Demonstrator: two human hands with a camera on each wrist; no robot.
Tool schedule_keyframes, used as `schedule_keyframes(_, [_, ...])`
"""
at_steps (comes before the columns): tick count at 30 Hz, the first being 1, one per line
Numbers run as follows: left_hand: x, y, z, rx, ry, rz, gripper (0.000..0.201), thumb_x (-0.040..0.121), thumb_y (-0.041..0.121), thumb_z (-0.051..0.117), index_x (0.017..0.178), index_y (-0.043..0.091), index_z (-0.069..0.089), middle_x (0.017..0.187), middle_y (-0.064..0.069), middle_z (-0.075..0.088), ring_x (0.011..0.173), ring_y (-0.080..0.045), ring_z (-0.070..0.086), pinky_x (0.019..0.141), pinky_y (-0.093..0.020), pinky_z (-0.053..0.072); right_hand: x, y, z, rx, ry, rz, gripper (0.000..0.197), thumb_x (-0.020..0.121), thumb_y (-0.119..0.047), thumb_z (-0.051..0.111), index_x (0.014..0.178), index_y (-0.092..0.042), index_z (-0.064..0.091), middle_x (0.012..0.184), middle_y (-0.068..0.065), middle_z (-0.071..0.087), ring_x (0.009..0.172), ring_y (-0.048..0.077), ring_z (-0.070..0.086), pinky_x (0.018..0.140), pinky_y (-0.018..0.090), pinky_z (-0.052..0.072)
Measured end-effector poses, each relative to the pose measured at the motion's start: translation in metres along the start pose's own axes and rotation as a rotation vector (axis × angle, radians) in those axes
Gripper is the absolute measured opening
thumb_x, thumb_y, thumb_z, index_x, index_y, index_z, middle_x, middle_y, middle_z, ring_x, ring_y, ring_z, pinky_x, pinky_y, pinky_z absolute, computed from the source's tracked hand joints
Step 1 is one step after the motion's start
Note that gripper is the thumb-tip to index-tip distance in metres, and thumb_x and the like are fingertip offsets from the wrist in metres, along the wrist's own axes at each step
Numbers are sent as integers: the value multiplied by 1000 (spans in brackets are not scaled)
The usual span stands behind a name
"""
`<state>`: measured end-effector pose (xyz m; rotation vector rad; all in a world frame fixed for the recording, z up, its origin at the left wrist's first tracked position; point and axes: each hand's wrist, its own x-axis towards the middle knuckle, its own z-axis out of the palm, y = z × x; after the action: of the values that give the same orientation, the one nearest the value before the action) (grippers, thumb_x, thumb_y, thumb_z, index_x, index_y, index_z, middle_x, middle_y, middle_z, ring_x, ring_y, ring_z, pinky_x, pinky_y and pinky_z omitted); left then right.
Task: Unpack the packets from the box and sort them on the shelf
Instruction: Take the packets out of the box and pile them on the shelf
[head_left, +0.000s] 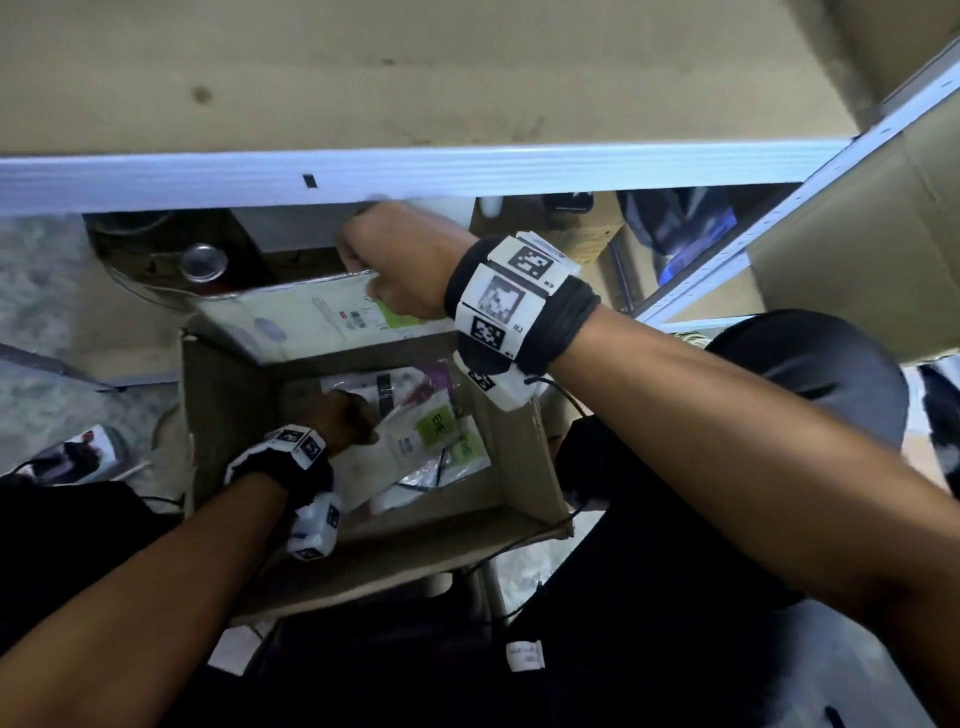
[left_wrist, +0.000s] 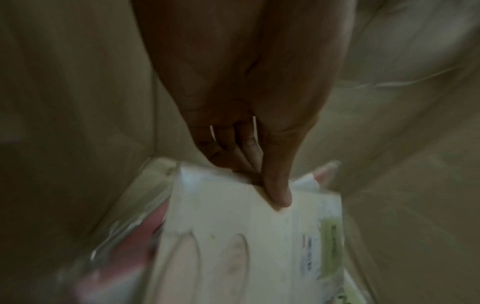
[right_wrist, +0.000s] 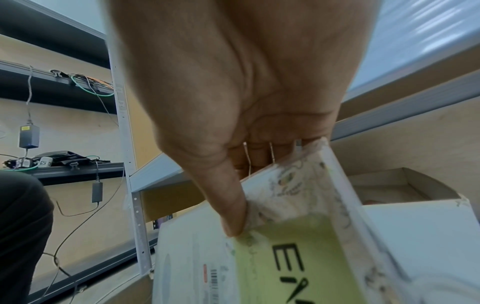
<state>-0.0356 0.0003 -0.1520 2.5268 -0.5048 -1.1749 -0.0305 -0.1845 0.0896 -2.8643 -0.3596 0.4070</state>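
Observation:
An open cardboard box (head_left: 524, 467) stands on the floor under me, with several white packets (head_left: 441, 457) bearing green labels inside. My left hand (head_left: 348, 421) reaches down into it and pinches the corner of a white packet (left_wrist: 246, 236) between thumb and fingers (left_wrist: 278, 193). My right hand (head_left: 400, 260) is raised just under the shelf's metal rail (head_left: 415, 174). It grips another white packet (head_left: 311, 314) by its edge, thumb (right_wrist: 231, 205) pressed on top near its green label (right_wrist: 298, 267).
A wooden shelf board (head_left: 415, 73) spans the top of the head view. Below the rail, the lower shelf holds a white open box (right_wrist: 402, 185), a metal can (head_left: 202, 262) and dark items. A shelf upright (head_left: 779, 218) runs diagonally at right. Cables and adapters hang at left in the right wrist view.

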Motion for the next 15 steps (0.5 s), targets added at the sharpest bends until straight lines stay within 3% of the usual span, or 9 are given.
schedule_keyframes(2, [-10,9,-5,-44,15,70,11,75,11,83,84,14,76,101,-10,75,103,-27,68,96,-30,49,-3,-2,1,-9,4,10,19,89,-7,62,107,-11,60,114,8,61,100,28,63,87,41,55])
schedule_keyframes(4, [-21,17,-9,-40,49,148,17,76,3,80,72,19,73,88,-8,77,90,-24,71,90,-35,55,-6,-4,2,-15,1,24,19,88,-5,62,106,-10,60,110,10,64,97,28,64,84,39,55])
schedule_keyframes(6, [-37,27,-17,79,71,164,10,80,11,76,85,20,76,91,-2,76,91,-19,69,87,-28,54,-11,-6,4,-8,0,44,17,89,-2,60,104,-10,59,106,10,65,84,25,63,70,34,53])
schedule_keyframes(8, [-51,33,-26,141,97,178,13,82,18,74,94,21,76,97,-1,73,95,-19,66,86,-28,52,-18,-10,5,-1,6,61,14,92,-1,56,102,-11,57,102,10,65,70,20,58,58,26,42])
schedule_keyframes(10, [-64,40,-37,160,108,215,11,82,19,75,93,20,76,94,-1,72,91,-18,66,85,-28,52,-25,-13,5,-8,22,76,14,93,-1,53,100,-12,56,104,10,66,77,23,61,62,27,40])
schedule_keyframes(12, [-81,47,-47,147,141,293,8,80,12,75,86,17,76,82,3,72,80,-12,65,77,-23,50,-35,-18,6,-8,48,86,15,92,-2,53,101,-13,56,109,11,64,90,26,60,69,30,42])
schedule_keyframes(15, [-105,59,-59,191,195,413,10,75,6,76,78,15,75,74,6,72,73,-10,68,68,-20,50,-52,-26,1,-2,103,100,19,93,-5,55,112,-9,58,116,12,62,100,27,60,79,32,46])
